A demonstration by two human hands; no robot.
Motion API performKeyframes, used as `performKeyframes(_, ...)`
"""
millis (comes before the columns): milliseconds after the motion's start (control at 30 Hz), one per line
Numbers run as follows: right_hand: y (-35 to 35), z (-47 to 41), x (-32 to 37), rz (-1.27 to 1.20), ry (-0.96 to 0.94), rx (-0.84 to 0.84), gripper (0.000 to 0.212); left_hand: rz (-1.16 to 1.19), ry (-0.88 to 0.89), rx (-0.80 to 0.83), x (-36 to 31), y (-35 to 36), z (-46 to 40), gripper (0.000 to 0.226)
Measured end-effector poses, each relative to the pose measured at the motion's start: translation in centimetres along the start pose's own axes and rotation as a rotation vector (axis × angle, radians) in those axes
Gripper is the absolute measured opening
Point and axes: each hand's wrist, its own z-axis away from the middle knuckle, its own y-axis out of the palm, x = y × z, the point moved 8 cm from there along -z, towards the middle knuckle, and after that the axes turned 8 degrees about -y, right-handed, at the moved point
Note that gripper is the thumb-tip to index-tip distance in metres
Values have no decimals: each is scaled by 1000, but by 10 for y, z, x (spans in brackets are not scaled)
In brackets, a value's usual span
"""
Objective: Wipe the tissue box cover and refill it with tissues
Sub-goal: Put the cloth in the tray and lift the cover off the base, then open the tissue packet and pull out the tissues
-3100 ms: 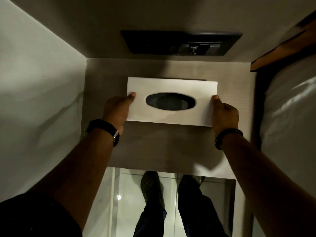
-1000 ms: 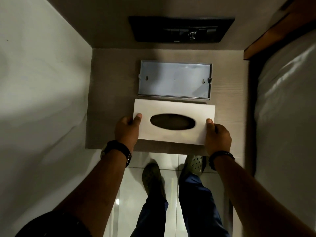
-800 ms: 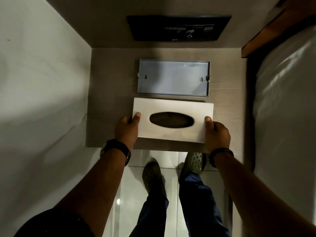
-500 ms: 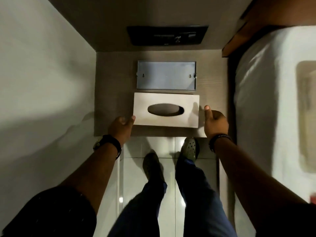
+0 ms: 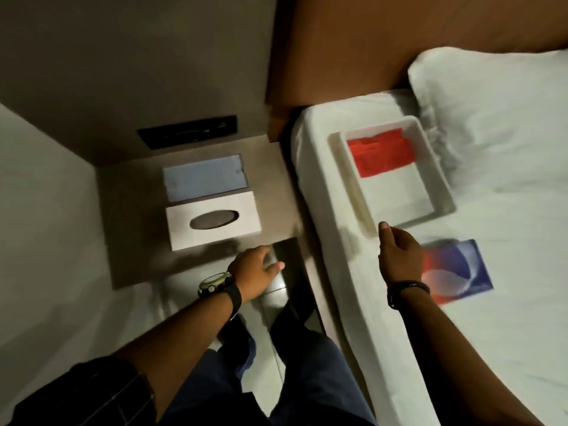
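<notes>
tissue box cover (image 5: 213, 222) on shelf (image 5: 129, 216), just beyond left hand (image 5: 256, 272), both hands empty, loosely open

Dim warm indoor light, motion blur throughout, wide-angle distortion at edges

tissue box cover (image 5: 213, 220) on bedside shelf (image 5: 123, 222); left hand (image 5: 256, 272) empty | right hand (image 5: 399, 256) over bed (image 5: 507, 318), empty

Walls: pale wall (image 5: 37, 210) closing in the left, grey wall (image 5: 138, 72) carrying a dark switch panel (image 5: 187, 132).
Furniture: wooden bedside shelf (image 5: 132, 216) sitting beside a white-sheeted bed (image 5: 507, 348), brown headboard (image 5: 399, 35) rising behind.
Floor: glossy tiles (image 5: 270, 290) reflecting dim light.
</notes>
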Motion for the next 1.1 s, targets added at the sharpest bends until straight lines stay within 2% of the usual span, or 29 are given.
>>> performKeyframes(133, -87, 2, -46, -2, 115, -149, 40, -48, 121, 41, -76, 37, 18, 50)
performKeyframes(333, -176, -17, -123, 48, 221, -299, 42, -173, 292, 64, -182, 102, 23, 50)
performKeyframes(400, -192, -31, -154, 47, 313, -336, 55, -237, 361, 29, -215, 132, 24, 50)
performKeyframes(500, -191, -52, -205, -60, 507, -245, 76, -371, 492, -42, -255, 181, 31, 52)
performKeyframes(567, -179, -63, -232, -232, 602, -122, 77, -472, 531, -52, -272, 221, 34, 74)
performKeyframes(600, -172, -68, -241, -296, 612, -62, 70, -541, 518, -45, -275, 241, 31, 92)
performKeyframes(667, -166, -77, -249, -332, 556, -32, 45, -714, 443, -44, -269, 268, 19, 124)
performKeyframes(733, -167, -81, -257, -329, 503, -67, 32, -832, 391, -98, -263, 278, 8, 138)
performKeyframes(933, -166, -83, -258, -587, 528, -92, 41, -754, 368, -197, -262, 271, 2, 140)
performKeyframes(1100, -197, -100, -199, -572, 277, -89, 63, -460, 344, -109, -252, 255, 4, 146)
